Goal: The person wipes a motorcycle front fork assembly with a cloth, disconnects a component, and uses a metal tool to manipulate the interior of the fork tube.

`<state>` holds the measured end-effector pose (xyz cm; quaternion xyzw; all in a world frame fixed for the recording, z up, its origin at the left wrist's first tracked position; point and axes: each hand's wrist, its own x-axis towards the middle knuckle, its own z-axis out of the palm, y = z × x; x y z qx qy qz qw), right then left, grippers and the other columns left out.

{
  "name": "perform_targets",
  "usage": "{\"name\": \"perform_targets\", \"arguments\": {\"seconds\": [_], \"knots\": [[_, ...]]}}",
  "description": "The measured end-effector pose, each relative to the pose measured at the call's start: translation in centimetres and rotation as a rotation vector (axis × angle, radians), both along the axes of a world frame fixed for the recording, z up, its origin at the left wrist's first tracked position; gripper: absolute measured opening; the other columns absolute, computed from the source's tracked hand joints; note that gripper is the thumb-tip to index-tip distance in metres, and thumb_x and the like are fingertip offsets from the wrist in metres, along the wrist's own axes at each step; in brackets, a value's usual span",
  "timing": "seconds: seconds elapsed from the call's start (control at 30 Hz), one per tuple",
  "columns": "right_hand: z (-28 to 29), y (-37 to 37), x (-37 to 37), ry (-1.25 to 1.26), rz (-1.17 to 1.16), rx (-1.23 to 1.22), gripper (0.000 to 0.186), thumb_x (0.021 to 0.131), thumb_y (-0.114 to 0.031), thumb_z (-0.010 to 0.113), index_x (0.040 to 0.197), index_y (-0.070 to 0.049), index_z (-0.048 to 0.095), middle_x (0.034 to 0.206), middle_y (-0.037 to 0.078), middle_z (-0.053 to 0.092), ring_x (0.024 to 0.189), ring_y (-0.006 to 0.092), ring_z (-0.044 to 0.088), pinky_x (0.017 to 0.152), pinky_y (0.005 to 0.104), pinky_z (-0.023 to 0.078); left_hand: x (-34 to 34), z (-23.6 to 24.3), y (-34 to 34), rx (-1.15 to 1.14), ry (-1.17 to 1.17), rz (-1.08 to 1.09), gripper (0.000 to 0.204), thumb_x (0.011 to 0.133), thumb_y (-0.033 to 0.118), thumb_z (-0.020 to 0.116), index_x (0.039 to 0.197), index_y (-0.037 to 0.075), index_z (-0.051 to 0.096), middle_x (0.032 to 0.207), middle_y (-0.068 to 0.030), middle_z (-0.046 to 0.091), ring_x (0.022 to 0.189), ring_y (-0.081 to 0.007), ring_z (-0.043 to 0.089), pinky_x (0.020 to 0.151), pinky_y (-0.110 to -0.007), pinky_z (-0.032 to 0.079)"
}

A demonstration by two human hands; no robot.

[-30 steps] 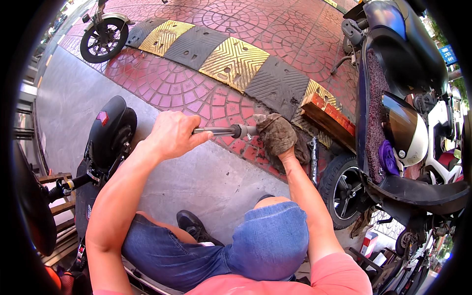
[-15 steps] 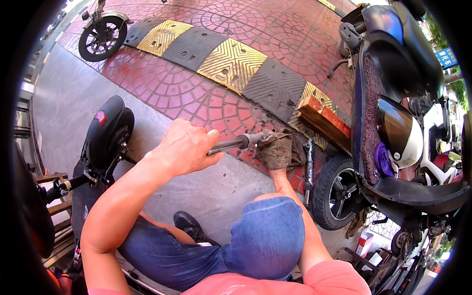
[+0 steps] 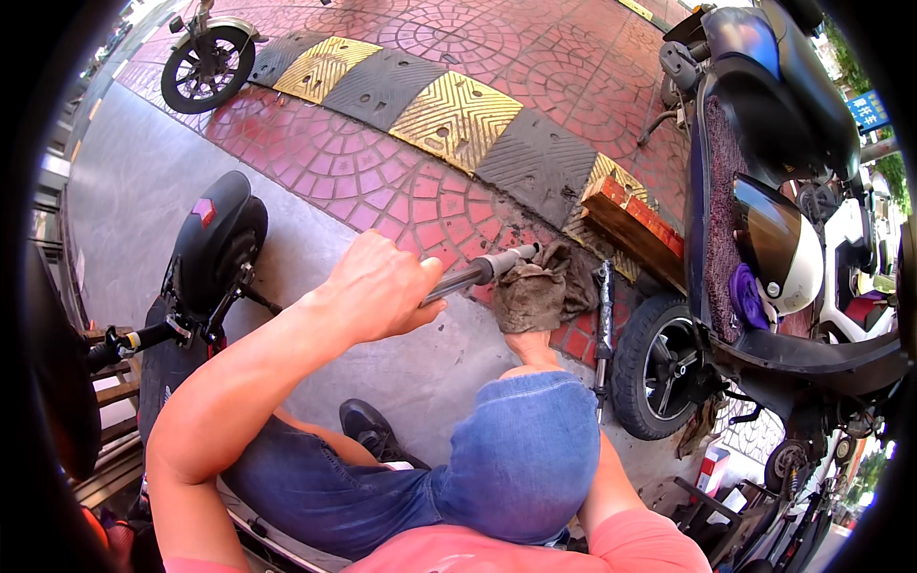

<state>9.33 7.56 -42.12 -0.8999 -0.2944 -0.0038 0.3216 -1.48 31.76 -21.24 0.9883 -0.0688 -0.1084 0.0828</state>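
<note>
My left hand [image 3: 384,291] is closed around a metal fork tube [image 3: 468,279] with a grey end piece, held slanting up to the right. A grimy brown rag [image 3: 546,286] covers my right hand, whose fingers are hidden under the cloth; only the wrist [image 3: 531,350] shows. The rag is bunched beside the tube's far end, and the tip of the end piece sticks out bare at its upper left edge. To the right of the rag stands a second, similar fork leg [image 3: 604,325], dark and dirty, close to a wheel.
A scooter [image 3: 726,315] with a helmet [image 3: 778,253] and a purple cloth stands at the right. By its front wheel [image 3: 657,368] lies a red wooden beam [image 3: 635,229]. A black-and-yellow speed bump [image 3: 458,124] crosses the red paving. At left is another vehicle's wheel and mudguard [image 3: 215,229].
The rag has slid back from the tube's end, leaving more of the tip bare. My left hand and the tube have shifted slightly right. The whole view has also moved a little.
</note>
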Motion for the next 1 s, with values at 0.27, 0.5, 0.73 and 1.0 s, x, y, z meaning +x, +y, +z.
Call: {"name": "perform_targets", "arguments": {"seconds": [0.27,0.5,0.73,1.0], "knots": [[0.5,0.8,1.2,-0.129,-0.057,-0.174,0.037,0.095,-0.032,0.07,0.124,-0.01,0.069,0.118,0.017,0.071,0.113,0.0401,0.065,0.099,0.0497,0.051,0.8,0.3,-1.2,-0.055,0.064,0.106,0.043,0.093,0.046,0.071,0.079,0.005,0.068,0.06,-0.0151,0.064,0.061,-0.0405,0.065,0.062,-0.052,0.049],[-5.4,-0.6,10.6,0.812,-0.321,0.947,0.052,0.108,-0.054,0.045,0.142,-0.02,0.064,0.145,0.002,0.066,0.133,0.0252,0.059,0.115,0.0437,0.042,2.6,-0.2,-0.4,-0.081,0.199,0.296,0.049,0.097,0.05,0.066,0.081,0.005,0.073,0.07,-0.0192,0.068,0.072,-0.0419,0.069,0.071,-0.053,0.053],[3.4,-7.0,14.8,0.919,-0.086,1.525,0.06,0.108,-0.057,0.051,0.149,-0.013,0.056,0.147,0.003,0.063,0.136,0.0238,0.059,0.119,0.044,0.045,0.3,-2.1,3.8,-0.103,0.278,0.398,0.051,0.098,0.051,0.066,0.084,0.003,0.072,0.073,-0.0215,0.067,0.076,-0.0438,0.067,0.073,-0.054,0.051],[-7.0,-8.6,16.0,1.082,-0.322,0.871,0.049,0.109,-0.032,0.062,0.151,-0.008,0.057,0.145,0.003,0.064,0.132,0.0161,0.059,0.11,0.0333,0.047,3.4,-1.9,2.5,-0.057,0.238,0.267,0.05,0.097,0.05,0.066,0.079,0.003,0.071,0.068,-0.0201,0.067,0.072,-0.0435,0.068,0.071,-0.053,0.053]]}}
